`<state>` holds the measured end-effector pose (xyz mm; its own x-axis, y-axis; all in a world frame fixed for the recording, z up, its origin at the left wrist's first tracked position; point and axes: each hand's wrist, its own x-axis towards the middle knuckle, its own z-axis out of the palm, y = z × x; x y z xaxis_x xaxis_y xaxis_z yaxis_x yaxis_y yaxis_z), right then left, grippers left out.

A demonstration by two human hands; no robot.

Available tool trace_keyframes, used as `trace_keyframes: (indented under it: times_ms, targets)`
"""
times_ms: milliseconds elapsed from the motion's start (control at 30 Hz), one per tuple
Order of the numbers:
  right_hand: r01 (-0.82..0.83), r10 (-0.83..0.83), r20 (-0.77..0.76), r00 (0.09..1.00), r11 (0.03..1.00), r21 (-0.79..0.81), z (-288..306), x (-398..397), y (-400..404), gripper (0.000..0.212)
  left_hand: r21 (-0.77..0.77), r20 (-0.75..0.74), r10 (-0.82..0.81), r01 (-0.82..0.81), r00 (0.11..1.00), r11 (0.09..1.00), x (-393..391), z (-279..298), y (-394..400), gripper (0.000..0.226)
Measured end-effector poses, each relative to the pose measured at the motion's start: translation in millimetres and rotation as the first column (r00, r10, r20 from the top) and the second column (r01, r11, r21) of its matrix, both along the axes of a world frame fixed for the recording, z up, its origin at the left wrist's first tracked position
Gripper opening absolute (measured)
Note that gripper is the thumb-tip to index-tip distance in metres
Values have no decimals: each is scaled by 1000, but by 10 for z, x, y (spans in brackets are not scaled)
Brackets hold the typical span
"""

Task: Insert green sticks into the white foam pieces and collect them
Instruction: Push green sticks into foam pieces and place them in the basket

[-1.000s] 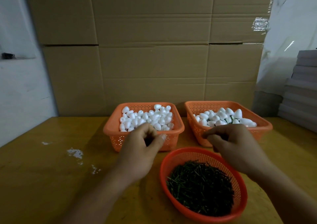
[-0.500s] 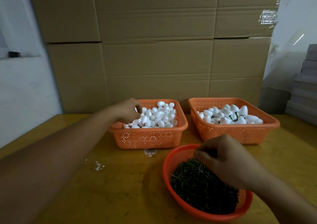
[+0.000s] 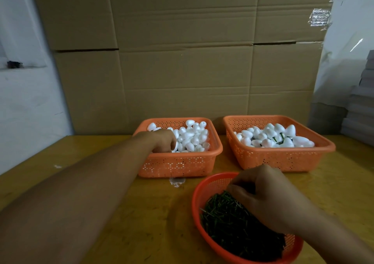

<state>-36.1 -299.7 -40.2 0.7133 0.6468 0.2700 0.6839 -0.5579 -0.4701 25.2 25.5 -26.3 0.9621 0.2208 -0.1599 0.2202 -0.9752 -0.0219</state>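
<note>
Cardboard boxes (image 3: pixel 182 61) walled the yellow wooden table (image 3: pixel 40 182). Left hand (image 3: pixel 162 140) curled among white foam pieces (image 3: pixel 192 136) in left basket (image 3: pixel 178 164); grip unclear. Right hand (image 3: pixel 263 195) pinched into green sticks (image 3: pixel 232 227) in round basket (image 3: pixel 204 186).

A yellow-brown wooden worktop (image 3: pixel 60 182) is seen, its surface marked by scuffs and darker streaks. Three plastic baskets are carried directly on it. A rectangular orange basket (image 3: pixel 178 165) is set towards the back, left of centre, and a second rectangular orange basket (image 3: pixel 283 160) is placed just beside it on the right, the two kept apart by a narrow gap. A round red basket (image 3: pixel 199 207) is set nearer the front edge. A small white smear (image 3: pixel 177 181) is seen on the wood just before the left basket, and another white fleck (image 3: pixel 57 166) lies farther left.
</note>
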Motion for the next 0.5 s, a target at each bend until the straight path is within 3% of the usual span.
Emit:
trace_keyframes:
  times_ms: [267, 333, 400, 500]
  targets:
    - [-2, 2, 21, 1000, 1000, 0, -5, -24, 10, 18, 28, -8, -11, 11, 1000, 1000, 53, -90, 6, 6]
    - [2, -2, 23, 1000, 1000, 2, 0, -25, 7, 18, 13, -6, -10, 10, 1000, 1000, 30, -47, 12, 14]
    - [8, -8, 28, 1000, 1000, 7, 6, -24, 3, 18, -70, 36, 7, -5, 999, 998, 13, -3, 10, 27]
    - [9, -10, 27, 1000, 1000, 9, 18, -32, 0, 17, -279, 198, 40, 17, 979, 960, -45, 59, -39, 30]
